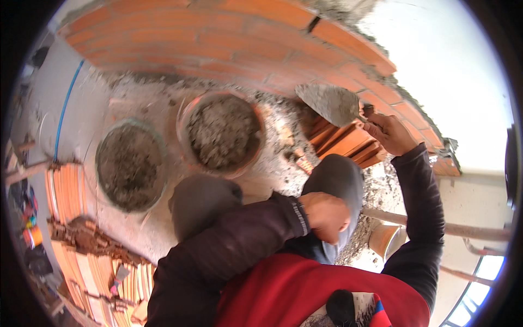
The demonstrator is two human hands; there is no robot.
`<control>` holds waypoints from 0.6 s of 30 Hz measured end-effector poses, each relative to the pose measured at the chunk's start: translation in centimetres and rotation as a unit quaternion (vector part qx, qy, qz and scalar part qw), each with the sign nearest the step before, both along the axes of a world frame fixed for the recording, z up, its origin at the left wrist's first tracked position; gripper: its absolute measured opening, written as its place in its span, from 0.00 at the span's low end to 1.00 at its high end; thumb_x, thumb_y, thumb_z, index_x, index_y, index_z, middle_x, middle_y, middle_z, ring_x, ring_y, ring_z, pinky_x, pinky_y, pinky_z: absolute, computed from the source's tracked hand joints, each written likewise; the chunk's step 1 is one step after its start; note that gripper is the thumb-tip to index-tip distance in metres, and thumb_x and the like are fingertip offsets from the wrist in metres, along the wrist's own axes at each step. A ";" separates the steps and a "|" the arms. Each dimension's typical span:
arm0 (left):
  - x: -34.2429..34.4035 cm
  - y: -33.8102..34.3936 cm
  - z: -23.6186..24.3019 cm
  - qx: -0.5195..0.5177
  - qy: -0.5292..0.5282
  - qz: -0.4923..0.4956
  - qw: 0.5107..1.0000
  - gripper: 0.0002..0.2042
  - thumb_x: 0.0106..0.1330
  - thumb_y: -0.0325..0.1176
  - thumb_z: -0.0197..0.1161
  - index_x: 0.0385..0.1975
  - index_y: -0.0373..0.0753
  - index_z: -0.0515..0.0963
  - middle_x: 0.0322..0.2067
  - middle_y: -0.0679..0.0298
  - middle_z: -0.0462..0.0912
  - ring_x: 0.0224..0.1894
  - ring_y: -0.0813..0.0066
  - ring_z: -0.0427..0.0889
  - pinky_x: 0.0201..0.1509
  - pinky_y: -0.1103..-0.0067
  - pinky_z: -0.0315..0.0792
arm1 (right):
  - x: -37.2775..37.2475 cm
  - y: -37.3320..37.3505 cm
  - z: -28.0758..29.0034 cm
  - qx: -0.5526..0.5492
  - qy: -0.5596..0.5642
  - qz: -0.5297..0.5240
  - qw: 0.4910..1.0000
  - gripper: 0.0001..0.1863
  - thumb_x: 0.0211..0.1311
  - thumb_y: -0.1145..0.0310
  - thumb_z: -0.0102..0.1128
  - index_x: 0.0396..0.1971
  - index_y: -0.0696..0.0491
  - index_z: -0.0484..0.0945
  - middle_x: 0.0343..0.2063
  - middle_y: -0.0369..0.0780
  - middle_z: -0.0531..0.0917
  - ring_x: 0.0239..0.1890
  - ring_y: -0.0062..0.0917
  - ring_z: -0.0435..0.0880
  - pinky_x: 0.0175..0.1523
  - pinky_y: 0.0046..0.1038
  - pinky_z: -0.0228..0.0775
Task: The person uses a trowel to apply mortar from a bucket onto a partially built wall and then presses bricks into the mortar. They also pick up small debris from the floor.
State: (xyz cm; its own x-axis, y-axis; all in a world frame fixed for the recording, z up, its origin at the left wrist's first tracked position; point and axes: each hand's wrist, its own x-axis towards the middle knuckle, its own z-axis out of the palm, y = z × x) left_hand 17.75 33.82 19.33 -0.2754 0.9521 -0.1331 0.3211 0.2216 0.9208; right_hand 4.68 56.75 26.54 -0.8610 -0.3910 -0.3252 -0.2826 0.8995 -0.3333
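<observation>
My right hand [391, 134] is closed round the handle of a mortar-smeared pointed trowel [333, 103]. Its blade points left, in front of the brick wall [239, 41]. My left hand [326, 217] lies over my right knee, its fingers curled in, and nothing shows in it. Beyond my knees stands a round bucket of grey mortar [222, 132]. A second bucket of mortar [131, 166] stands to its left. Under the trowel and beside my right hand is a stack of orange bricks [348, 143].
Stacked orange bricks [68, 188] stand at the left, with another trowel [120, 275] on a nearer stack. A blue hose [68, 106] runs along the floor. At the right are a wooden pole [468, 231] and a tipped container [384, 240]. Mortar crumbs litter the wall's foot.
</observation>
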 end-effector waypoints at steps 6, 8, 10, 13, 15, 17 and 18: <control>-1.3 -0.4 1.3 -0.042 -0.014 -0.009 0.999 0.16 0.50 0.38 0.67 0.40 0.41 0.85 0.39 0.54 0.88 0.45 0.53 0.86 0.49 0.64 0.79 | 0.6 3.4 6.8 0.025 0.266 -0.131 0.955 0.13 0.71 0.63 0.61 0.46 0.57 0.82 0.28 0.50 0.83 0.30 0.40 0.83 0.40 0.36 0.74; -1.4 -0.3 1.0 -0.038 -0.020 -0.019 0.999 0.18 0.51 0.39 0.68 0.42 0.40 0.85 0.39 0.54 0.88 0.46 0.53 0.86 0.50 0.64 0.79 | -1.1 5.3 7.9 0.086 0.304 -0.159 0.935 0.15 0.71 0.59 0.60 0.45 0.55 0.83 0.31 0.48 0.85 0.33 0.44 0.85 0.41 0.39 0.75; -1.6 -0.1 0.8 -0.026 -0.019 -0.026 0.999 0.18 0.53 0.39 0.68 0.43 0.38 0.84 0.36 0.55 0.88 0.42 0.55 0.87 0.47 0.65 0.79 | -1.9 6.1 9.0 0.121 0.335 -0.154 0.922 0.16 0.71 0.56 0.60 0.44 0.53 0.83 0.33 0.46 0.86 0.36 0.44 0.85 0.42 0.40 0.76; -1.7 -0.1 0.4 -0.009 -0.013 -0.034 0.999 0.19 0.55 0.38 0.67 0.44 0.36 0.82 0.31 0.59 0.88 0.35 0.59 0.88 0.40 0.66 0.78 | -2.5 6.2 9.1 0.150 0.342 -0.135 0.918 0.16 0.71 0.55 0.60 0.43 0.52 0.84 0.35 0.45 0.87 0.38 0.44 0.86 0.44 0.41 0.76; -1.9 0.0 -0.1 -0.005 -0.011 -0.036 0.999 0.18 0.55 0.38 0.68 0.44 0.36 0.82 0.30 0.59 0.88 0.35 0.59 0.88 0.40 0.66 0.78 | -2.8 6.2 8.9 0.157 0.330 -0.137 0.921 0.15 0.70 0.55 0.60 0.43 0.51 0.84 0.35 0.43 0.87 0.39 0.43 0.86 0.44 0.41 0.76; -2.1 -0.1 0.1 -0.007 -0.026 -0.038 0.999 0.18 0.55 0.39 0.68 0.44 0.36 0.82 0.30 0.59 0.88 0.34 0.60 0.87 0.40 0.67 0.78 | -3.2 7.0 9.2 0.159 0.343 -0.125 0.917 0.14 0.71 0.55 0.60 0.43 0.50 0.84 0.35 0.43 0.87 0.39 0.43 0.86 0.45 0.40 0.76; -2.2 -0.1 0.1 -0.008 -0.034 -0.039 0.999 0.18 0.56 0.39 0.68 0.44 0.36 0.82 0.30 0.59 0.88 0.34 0.60 0.87 0.40 0.67 0.78 | -3.3 7.4 9.3 0.161 0.349 -0.119 0.915 0.14 0.71 0.55 0.60 0.42 0.50 0.84 0.35 0.43 0.87 0.39 0.43 0.86 0.45 0.40 0.76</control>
State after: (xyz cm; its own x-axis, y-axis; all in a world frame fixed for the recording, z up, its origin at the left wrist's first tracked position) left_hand 15.53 33.75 19.42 -0.1903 0.9679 -0.1640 0.2754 0.2130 0.9374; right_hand 1.43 64.16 35.83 -0.9515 -0.1456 0.2711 -0.1084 0.9831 0.1475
